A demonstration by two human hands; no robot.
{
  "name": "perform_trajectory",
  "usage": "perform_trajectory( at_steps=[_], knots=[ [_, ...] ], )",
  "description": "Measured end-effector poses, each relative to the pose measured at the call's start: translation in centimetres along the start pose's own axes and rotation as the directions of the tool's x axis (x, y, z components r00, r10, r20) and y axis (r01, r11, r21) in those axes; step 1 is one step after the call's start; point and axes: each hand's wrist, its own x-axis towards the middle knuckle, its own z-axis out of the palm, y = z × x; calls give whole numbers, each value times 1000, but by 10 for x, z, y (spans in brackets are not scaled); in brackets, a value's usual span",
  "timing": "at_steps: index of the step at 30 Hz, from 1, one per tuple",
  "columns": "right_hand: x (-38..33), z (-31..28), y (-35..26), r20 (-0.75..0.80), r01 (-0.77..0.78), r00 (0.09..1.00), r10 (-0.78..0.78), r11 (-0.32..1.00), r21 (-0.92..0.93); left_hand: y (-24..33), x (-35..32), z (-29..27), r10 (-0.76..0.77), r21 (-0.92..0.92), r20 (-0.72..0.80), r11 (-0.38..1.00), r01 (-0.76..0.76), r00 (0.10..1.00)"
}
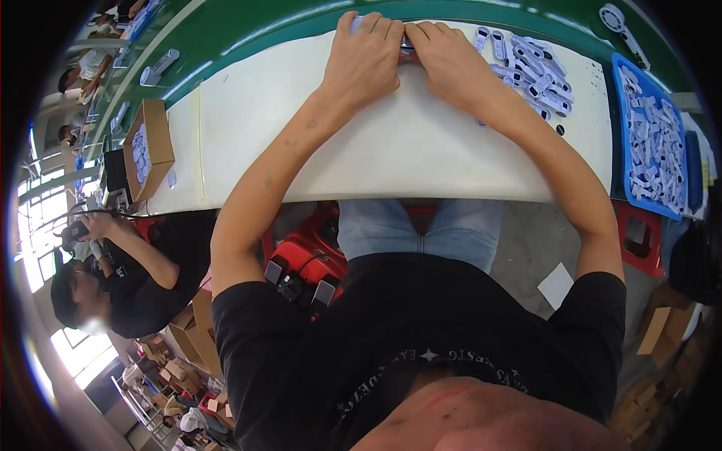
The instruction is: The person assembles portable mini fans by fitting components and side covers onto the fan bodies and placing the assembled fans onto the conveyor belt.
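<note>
Both my arms stretch forward over the white table [301,113] to its far side. My left hand [365,60] is closed, its fingers curled around the far side of a pale lilac piece [356,25] that peeks out by the fingertips. Close beside it, my right hand [449,66] is closed as well. A small dark and reddish piece [407,52] shows in the gap between the hands; my fingers hide most of it. To the right of my right hand lies a heap of white handheld casings [538,71] with dark windows.
A blue crate [629,143] full of small white parts stands at the right. At the left end sits a cardboard box [159,143] of white parts. White handheld devices [159,68] lie on the green surface [248,41] beyond. Another person [150,278] works at left.
</note>
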Motion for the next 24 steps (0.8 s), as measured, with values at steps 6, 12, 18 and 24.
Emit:
perform_trajectory(
  at_steps=[6,12,18,24],
  knots=[
    [-2,-5,12,-106,134,987,-119,981,139,-13,-6,1,125,9,-104,992,-125,987],
    [-2,-1,5,-61,68,996,-61,992,106,-9,-4,1,132,54,11,990,-132,991],
    [-1,-1,7,-76,84,994,-80,995,46,-6,2,0,87,20,59,996,-89,994],
    [1,-9,16,-74,89,994,-75,973,214,-22,8,-3,99,-169,51,982,-89,994]
  ],
)
